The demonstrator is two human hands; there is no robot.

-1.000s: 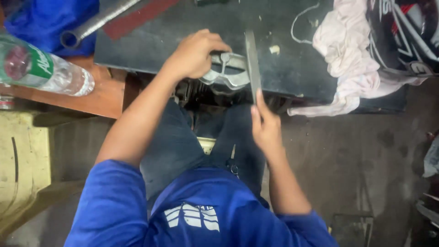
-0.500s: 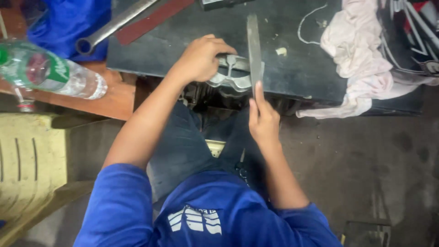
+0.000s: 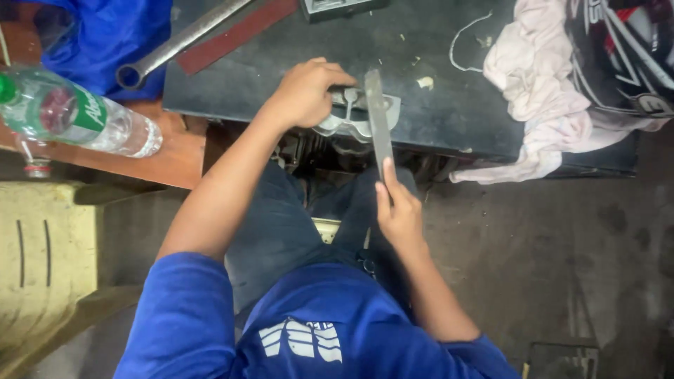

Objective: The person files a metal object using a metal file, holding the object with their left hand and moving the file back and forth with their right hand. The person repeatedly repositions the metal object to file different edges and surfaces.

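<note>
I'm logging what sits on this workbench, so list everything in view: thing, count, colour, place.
metal part: one, silver, front edge of the bench, under the left hand
file: one, grey, lying across the metal part, its near end in the right hand
bench: one, black top, upper middle
wrench: one, grey, upper left of the bench
red strip: one, dark red, beside the wrench
rag: one, pale pink, right of the bench
helmet: one, black with red and white, upper right
bottle: one, clear with green label, on the wooden board at left
blue cloth: one, upper left
left hand: on the metal part
right hand: holding the file
</note>
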